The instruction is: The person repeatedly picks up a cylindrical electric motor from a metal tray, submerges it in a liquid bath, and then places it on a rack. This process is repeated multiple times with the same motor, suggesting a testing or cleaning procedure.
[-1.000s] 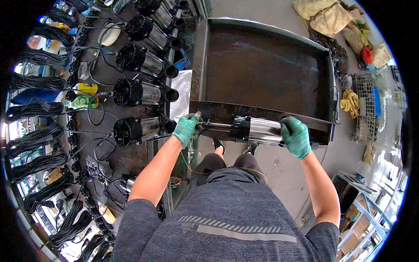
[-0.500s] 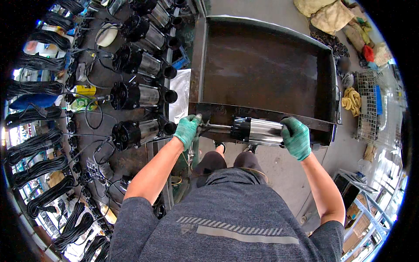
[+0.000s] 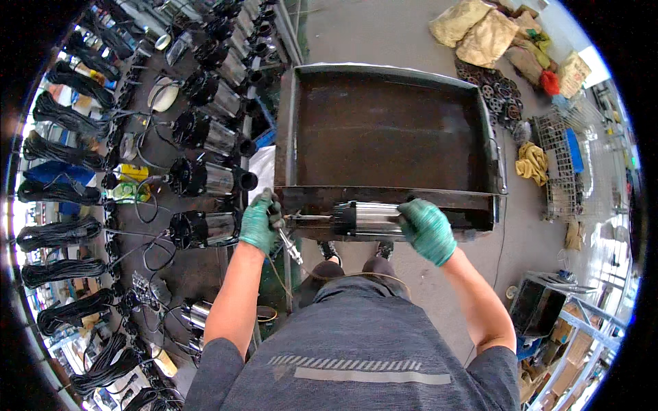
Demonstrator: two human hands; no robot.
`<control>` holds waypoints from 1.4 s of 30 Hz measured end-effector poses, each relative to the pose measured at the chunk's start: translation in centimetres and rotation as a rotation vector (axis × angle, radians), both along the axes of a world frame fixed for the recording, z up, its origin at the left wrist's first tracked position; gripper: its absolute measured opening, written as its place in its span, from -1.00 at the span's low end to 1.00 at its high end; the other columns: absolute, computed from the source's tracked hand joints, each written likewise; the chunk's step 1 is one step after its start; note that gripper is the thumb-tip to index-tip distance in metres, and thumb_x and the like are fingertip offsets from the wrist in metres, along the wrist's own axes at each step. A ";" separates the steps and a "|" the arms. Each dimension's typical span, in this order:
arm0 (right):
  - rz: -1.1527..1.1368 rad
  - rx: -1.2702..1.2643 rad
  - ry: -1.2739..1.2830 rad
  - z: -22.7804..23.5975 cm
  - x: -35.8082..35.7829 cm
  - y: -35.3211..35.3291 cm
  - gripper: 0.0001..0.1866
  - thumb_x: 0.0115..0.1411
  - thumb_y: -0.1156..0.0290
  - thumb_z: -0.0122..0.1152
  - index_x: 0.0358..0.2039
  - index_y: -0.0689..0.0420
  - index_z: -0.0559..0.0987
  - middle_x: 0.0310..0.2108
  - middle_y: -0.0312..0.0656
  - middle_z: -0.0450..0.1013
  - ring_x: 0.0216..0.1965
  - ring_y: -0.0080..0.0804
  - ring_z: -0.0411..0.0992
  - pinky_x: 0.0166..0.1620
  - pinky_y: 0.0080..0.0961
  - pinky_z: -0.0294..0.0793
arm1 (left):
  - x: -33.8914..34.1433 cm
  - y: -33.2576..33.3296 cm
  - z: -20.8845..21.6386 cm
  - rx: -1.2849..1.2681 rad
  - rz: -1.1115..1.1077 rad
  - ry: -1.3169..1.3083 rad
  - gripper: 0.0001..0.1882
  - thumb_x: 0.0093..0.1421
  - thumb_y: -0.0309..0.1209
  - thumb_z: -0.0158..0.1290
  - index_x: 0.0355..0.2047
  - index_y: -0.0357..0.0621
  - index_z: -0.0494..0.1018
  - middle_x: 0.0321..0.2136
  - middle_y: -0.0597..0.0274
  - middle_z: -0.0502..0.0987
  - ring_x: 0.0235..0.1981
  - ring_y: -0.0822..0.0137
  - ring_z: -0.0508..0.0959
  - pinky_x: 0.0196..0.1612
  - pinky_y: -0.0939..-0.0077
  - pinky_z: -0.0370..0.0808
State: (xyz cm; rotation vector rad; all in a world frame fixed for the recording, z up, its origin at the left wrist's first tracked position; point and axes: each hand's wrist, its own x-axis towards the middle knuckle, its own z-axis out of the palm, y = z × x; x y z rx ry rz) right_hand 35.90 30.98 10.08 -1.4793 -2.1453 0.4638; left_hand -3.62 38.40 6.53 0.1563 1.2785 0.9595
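A motor [image 3: 373, 218] with a silver ribbed body and a black left end lies sideways over the near ledge of a dark metal tray [image 3: 387, 192]. My right hand [image 3: 428, 231], in a green glove, is closed round its right end. My left hand [image 3: 258, 222], gloved alike, grips what looks like an air blow gun, mostly hidden by the fingers. A thin metal rod [image 3: 312, 217] runs from that hand toward the motor's black end. Below the hand hangs a metal hose fitting [image 3: 290, 248], and a thin yellowish hose [image 3: 356, 274] crosses in front of my waist.
Rows of similar motors [image 3: 202, 177] with coiled black cables [image 3: 62, 234] stand on a bench at my left. Sacks [image 3: 485, 35] and black wheel-like parts [image 3: 495, 89] lie far right. A wire cage [image 3: 550, 147] and a blue rack [image 3: 589, 335] stand at right.
The view has shifted, so tray, motor and both hands sit further left and lower in the picture. Both hands keep their grips. The hose fitting below my left hand now tilts more to the right.
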 end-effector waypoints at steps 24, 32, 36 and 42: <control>-0.908 -0.409 -0.131 -3.6 32.6 -20.9 -0.67 0.33 0.17 0.19 0.00 0.07 0.52 -0.28 0.15 0.59 -0.19 0.25 0.55 -0.21 0.06 0.51 | 15.1 -10.6 0.8 0.333 -0.650 0.312 -0.67 0.42 -0.24 0.05 0.07 -0.16 0.53 -0.07 0.23 0.60 -0.16 0.39 0.60 -0.06 0.37 0.58; -0.816 -0.376 0.065 -17.8 32.0 -15.0 -0.68 0.35 0.15 0.15 -0.04 0.10 0.44 -0.32 0.23 0.55 -0.28 0.33 0.52 -0.27 0.06 0.48 | 7.7 -14.8 -3.2 0.139 -0.368 0.567 -0.73 0.40 -0.39 0.03 0.05 -0.18 0.52 -0.16 0.24 0.62 -0.25 0.39 0.60 -0.17 0.42 0.57; -0.966 -0.603 0.297 -15.0 29.1 -13.8 -0.69 0.37 0.17 0.15 -0.04 0.11 0.42 -0.45 0.08 0.54 -0.51 0.11 0.50 -0.35 0.00 0.48 | 3.9 -15.1 -5.1 0.352 -0.492 1.202 -0.64 0.34 -0.39 0.08 0.13 -0.20 0.43 -0.19 0.17 0.62 -0.23 0.34 0.62 -0.15 0.37 0.56; -0.773 -0.228 -0.114 -12.7 29.7 -13.3 -0.67 0.33 0.35 0.22 0.02 0.20 0.44 -0.16 -0.01 0.50 -0.20 -0.21 0.51 -0.12 -0.21 0.50 | 3.0 -11.4 -4.8 0.043 -0.752 1.565 -0.55 0.19 -0.22 0.18 0.04 -0.15 0.46 -0.02 -0.15 0.58 0.06 -0.22 0.53 0.11 -0.06 0.45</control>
